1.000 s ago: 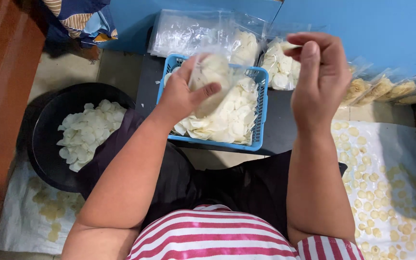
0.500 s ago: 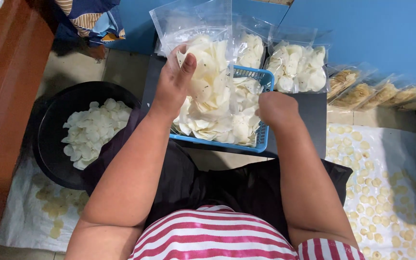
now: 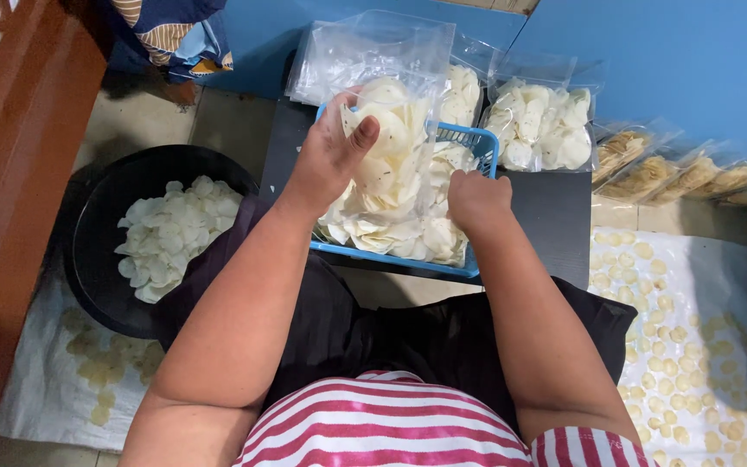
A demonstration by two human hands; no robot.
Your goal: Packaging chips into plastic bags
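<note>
My left hand (image 3: 332,154) grips a clear plastic bag (image 3: 395,151) part-filled with pale white chips, held upright over a blue plastic basket (image 3: 399,257). The basket lies on a dark low table (image 3: 555,216) and holds a heap of the same white chips (image 3: 395,233). My right hand (image 3: 477,201) is down in the basket at its right side, fingers curled into the chips; whether it holds any is hidden.
A black round basin (image 3: 97,259) with white chips sits at the left. Filled clear bags (image 3: 538,130) stand behind the basket, and bags of yellowish chips (image 3: 676,173) lie at the right. Small pale discs are spread on white sheets (image 3: 702,346) on the floor.
My right hand came down from up high into the basket. The bag in my left hand rose upright and looks fuller.
</note>
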